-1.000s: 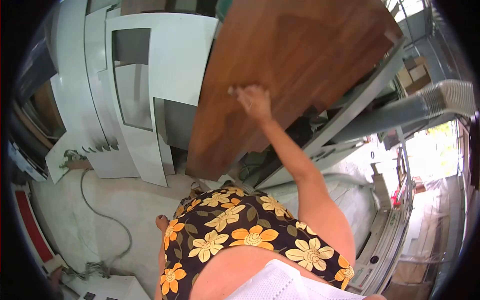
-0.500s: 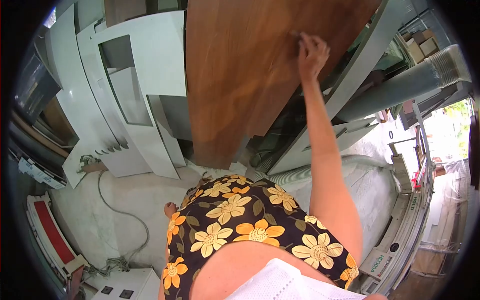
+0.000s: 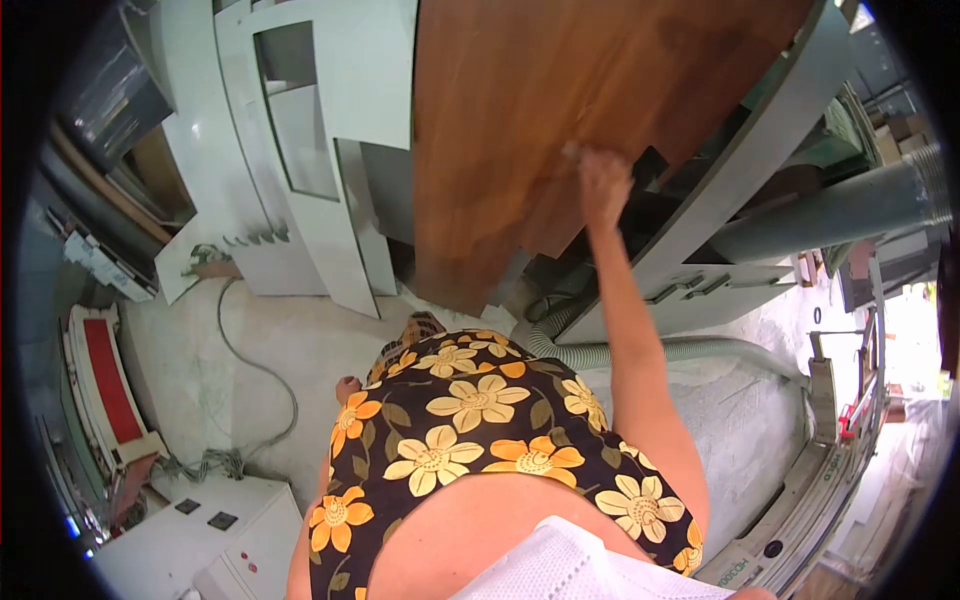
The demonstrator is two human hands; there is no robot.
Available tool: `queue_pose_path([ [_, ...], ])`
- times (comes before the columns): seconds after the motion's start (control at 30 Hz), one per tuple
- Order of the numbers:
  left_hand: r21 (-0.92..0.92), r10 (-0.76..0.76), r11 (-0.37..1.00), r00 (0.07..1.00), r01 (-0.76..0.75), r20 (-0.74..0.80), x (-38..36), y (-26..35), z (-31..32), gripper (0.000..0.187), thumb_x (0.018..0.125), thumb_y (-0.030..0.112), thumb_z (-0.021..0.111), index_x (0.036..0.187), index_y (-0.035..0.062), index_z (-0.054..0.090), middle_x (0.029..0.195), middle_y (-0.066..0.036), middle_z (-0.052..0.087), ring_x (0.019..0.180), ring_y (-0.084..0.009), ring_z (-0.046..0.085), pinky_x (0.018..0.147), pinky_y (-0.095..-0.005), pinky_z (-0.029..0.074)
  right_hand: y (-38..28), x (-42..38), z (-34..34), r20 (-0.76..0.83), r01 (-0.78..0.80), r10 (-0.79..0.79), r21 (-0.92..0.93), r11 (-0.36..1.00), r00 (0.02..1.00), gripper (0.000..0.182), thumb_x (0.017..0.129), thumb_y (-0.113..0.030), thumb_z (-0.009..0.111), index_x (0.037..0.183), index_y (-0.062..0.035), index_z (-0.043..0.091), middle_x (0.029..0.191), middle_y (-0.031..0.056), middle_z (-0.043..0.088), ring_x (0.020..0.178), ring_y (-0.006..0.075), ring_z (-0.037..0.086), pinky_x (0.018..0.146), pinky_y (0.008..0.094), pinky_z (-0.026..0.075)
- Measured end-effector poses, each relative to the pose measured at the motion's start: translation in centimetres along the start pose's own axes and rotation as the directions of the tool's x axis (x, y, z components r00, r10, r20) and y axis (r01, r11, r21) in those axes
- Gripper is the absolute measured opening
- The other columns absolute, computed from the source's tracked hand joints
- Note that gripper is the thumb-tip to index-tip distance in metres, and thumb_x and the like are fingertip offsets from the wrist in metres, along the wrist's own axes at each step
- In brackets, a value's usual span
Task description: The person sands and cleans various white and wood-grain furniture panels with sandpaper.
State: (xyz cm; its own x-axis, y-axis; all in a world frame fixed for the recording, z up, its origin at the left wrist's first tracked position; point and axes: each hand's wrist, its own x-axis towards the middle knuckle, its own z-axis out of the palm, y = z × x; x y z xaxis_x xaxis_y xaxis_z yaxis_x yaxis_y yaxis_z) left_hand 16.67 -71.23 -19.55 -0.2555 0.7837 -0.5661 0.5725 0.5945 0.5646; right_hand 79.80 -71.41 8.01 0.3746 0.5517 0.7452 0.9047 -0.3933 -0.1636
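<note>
My right hand (image 3: 605, 188) is blurred against the brown wood-grain panel (image 3: 500, 130) that leans upright in front of me. Its fingers are bent together around a small pale piece (image 3: 571, 151), which meets the panel's face near its right side; what kind of thing it is does not show. Low beside the flowered black clothing (image 3: 470, 400), only the fingertips of my left hand (image 3: 348, 388) peek out. The rest of that hand is hidden, and nothing shows in it.
White cut-out panels (image 3: 365, 80) lean left of the brown one. A grey board (image 3: 740, 140) slants at the right, near a thick duct (image 3: 830, 215). A ribbed hose (image 3: 590, 354) and a cable (image 3: 262, 365) lie on the floor. A white cabinet (image 3: 190, 550) stands lower left.
My right hand has moved down and left across the brown panel with the small piece. The whole view has shifted slightly. My left hand stays low at my side.
</note>
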Motion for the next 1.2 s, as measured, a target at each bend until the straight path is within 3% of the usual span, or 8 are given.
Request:
queue_pose_path([
  [0.13, -0.005, -0.011, 1.000, 1.000, 0.011, -0.012, -1.4, -0.1, -0.3, 0.027, 0.079, 0.013, 0.055, 0.100, -0.0034, 0.061, 0.088, -0.017, 0.064, 0.072, -0.0250, 0.064, 0.066, -0.0339, 0.051, -0.2, 12.8, -5.0, -0.340, 0.000, 0.035, 0.104, 0.995, 0.940, 0.024, 0.081, -0.020, 0.063, 0.105, -0.0215, 0.066, 0.095, 0.0036, 0.057, 0.089, 0.0280, 0.052, 0.073, 0.0415, 0.041],
  [0.23, 0.007, -0.020, 1.000, 1.000, 0.020, -0.016, -1.8, -0.9, 0.3, 0.027, 0.078, 0.014, 0.056, 0.099, -0.0032, 0.061, 0.087, -0.017, 0.065, 0.072, -0.0254, 0.064, 0.067, -0.0345, 0.051, -1.3, 13.2, -3.8, -0.302, -0.037, 0.041, 0.019, 0.999, 0.953, 0.024, 0.080, -0.021, 0.064, 0.104, -0.0227, 0.067, 0.095, 0.0019, 0.056, 0.090, 0.0270, 0.051, 0.073, 0.0416, 0.040],
  [0.37, 0.029, -0.037, 0.999, 0.999, 0.037, -0.005, -2.3, -1.8, 1.1, 0.027, 0.078, 0.016, 0.056, 0.097, -0.0030, 0.062, 0.087, -0.017, 0.065, 0.072, -0.0260, 0.065, 0.068, -0.0353, 0.051, -3.9, 4.2, 2.1, 0.053, 0.185, -0.180, -0.103, 0.977, 0.982, 0.028, 0.079, -0.024, 0.063, 0.107, -0.0231, 0.064, 0.092, 0.0036, 0.057, 0.090, 0.0275, 0.053, 0.072, 0.0438, 0.042],
  [0.47, 0.063, -0.031, 0.998, 1.000, 0.031, 0.005, -2.1, -2.2, 1.2, 0.028, 0.077, 0.017, 0.057, 0.096, -0.0028, 0.063, 0.087, -0.017, 0.065, 0.072, -0.0264, 0.065, 0.069, -0.0358, 0.051, -6.4, -2.9, 5.5, 0.383, 0.149, -0.249, 0.272, 0.951, 0.890, 0.026, 0.077, -0.020, 0.065, 0.103, -0.0209, 0.066, 0.090, 0.0020, 0.057, 0.090, 0.0271, 0.053, 0.072, 0.0438, 0.041],
  [0.87, 0.208, 0.176, 0.964, 0.984, -0.165, -0.034, 8.6, 3.2, 0.3, 0.029, 0.075, 0.021, 0.058, 0.092, -0.0009, 0.065, 0.078, -0.016, 0.066, 0.070, -0.0269, 0.065, 0.071, -0.0363, 0.050, -22.8, 32.1, 0.8, -0.377, 0.469, -0.416, 0.054, 0.882, 0.827, 0.027, 0.075, -0.013, 0.068, 0.100, -0.0230, 0.068, 0.092, -0.0032, 0.057, 0.085, 0.0212, 0.053, 0.071, 0.0383, 0.041],
  [0.97, -0.187, -0.033, 0.981, 0.997, 0.046, 0.077, 10.7, 7.8, -0.4, 0.028, 0.075, 0.019, 0.057, 0.095, -0.0003, 0.064, 0.076, -0.017, 0.066, 0.069, -0.0277, 0.065, 0.070, -0.0356, 0.050, -23.5, 30.8, 3.7, -0.266, 0.426, -0.432, -0.081, 0.901, 0.862, 0.026, 0.074, -0.014, 0.069, 0.098, -0.0228, 0.068, 0.089, -0.0029, 0.056, 0.083, 0.0216, 0.053, 0.071, 0.0375, 0.041],
  [1.07, -0.159, 0.041, 0.987, 0.998, -0.032, 0.057, 13.5, 10.3, -0.6, 0.028, 0.076, 0.017, 0.056, 0.098, 0.0002, 0.063, 0.076, -0.017, 0.065, 0.069, -0.0286, 0.065, 0.070, -0.0361, 0.050, -23.8, 25.2, 5.9, -0.068, 0.398, -0.399, -0.020, 0.917, 0.914, 0.024, 0.074, -0.014, 0.069, 0.096, -0.0225, 0.069, 0.088, -0.0017, 0.056, 0.083, 0.0220, 0.053, 0.070, 0.0382, 0.041],
  [1.2, -0.148, 0.433, 0.884, 0.896, -0.444, -0.102, 17.1, 18.9, 0.9, 0.027, 0.080, 0.019, 0.056, 0.098, -0.0003, 0.061, 0.090, -0.019, 0.065, 0.082, -0.0274, 0.064, 0.075, -0.0367, 0.049, -25.5, 18.6, 7.2, 0.165, 0.268, -0.299, 0.186, 0.945, 0.940, 0.020, 0.074, -0.016, 0.069, 0.093, -0.0179, 0.067, 0.085, -0.0003, 0.055, 0.082, 0.0218, 0.053, 0.067, 0.0389, 0.039],
])
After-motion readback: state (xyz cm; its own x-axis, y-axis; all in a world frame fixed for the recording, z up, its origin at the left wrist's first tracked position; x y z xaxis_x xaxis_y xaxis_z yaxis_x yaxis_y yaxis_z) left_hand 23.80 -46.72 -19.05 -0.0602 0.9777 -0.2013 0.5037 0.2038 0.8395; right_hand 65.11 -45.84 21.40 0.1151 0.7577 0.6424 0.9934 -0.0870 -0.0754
